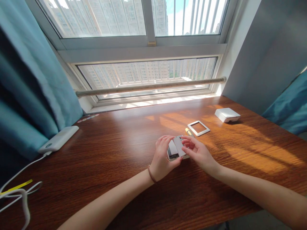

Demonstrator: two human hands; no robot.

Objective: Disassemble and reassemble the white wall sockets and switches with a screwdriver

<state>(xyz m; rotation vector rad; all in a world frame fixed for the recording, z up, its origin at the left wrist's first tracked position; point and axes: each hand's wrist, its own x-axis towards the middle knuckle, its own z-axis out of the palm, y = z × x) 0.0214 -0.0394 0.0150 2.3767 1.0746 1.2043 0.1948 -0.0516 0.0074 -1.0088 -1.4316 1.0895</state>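
Note:
Low over the wooden table, both hands are at a small square white device that looks like a wall switch (pixel 172 155), with dark parts showing inside it. My left hand (pixel 162 156) is curled around its left side, thumb at the near edge and fingers at the far edge. A narrow white plate (pixel 178 146), like a switch rocker, stands tilted on the device. My right hand (pixel 198 153) has its fingers closed at the right side of that plate. Just beyond the fingers lies a small yellow-and-grey tool (pixel 188 131), partly hidden, beside a square white frame (pixel 199 128).
A white box-like piece (pixel 227 115) sits on the wooden table (pixel 115 159) at the back right. At the left are a white power bank (pixel 59 139), its white cable (pixel 25 204) and a yellow strip (pixel 16 186). A window with a horizontal rail (pixel 153 86) borders the far edge.

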